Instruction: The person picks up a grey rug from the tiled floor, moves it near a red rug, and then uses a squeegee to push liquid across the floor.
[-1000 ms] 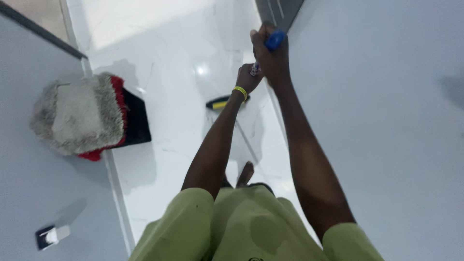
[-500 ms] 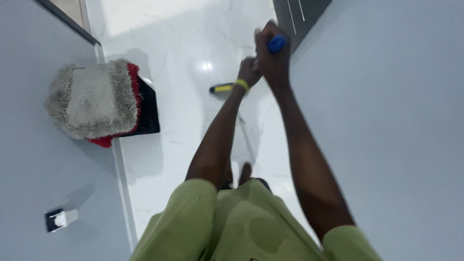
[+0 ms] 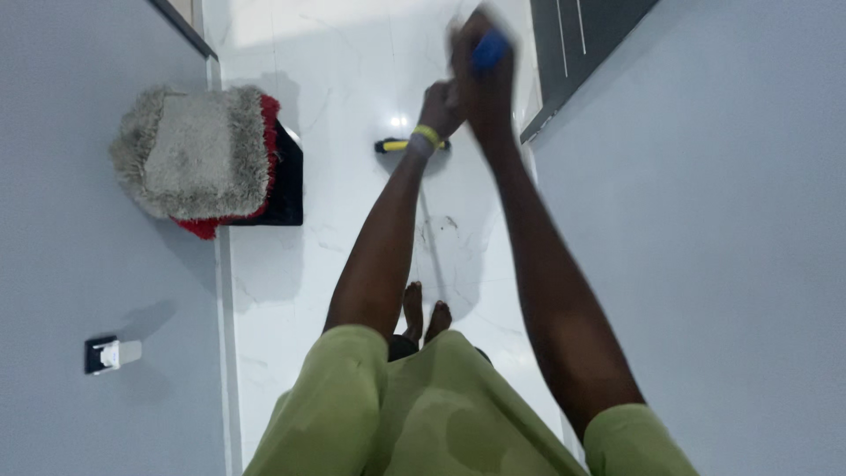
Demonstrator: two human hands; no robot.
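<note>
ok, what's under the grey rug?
A red layer shows along the rug's edge, and a black mat sticks out beneath onto the white floor. The rest beneath is covered.

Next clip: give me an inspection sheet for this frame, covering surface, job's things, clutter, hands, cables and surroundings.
Surface: white marble-look floor, glossy, with a light glare spot.
Job's things: long handle with a blue end, blurred; yellow and black head on the floor beyond the hands.
Clutter: shaggy grey mat with red edge lying over a black object.
Hands: right hand wraps the blue end; left hand, yellow wristband, grips just below.
Cables: nothing seen.
Surroundings: grey walls on both sides; a wall socket with white plug on the left wall; bare feet below.
</note>
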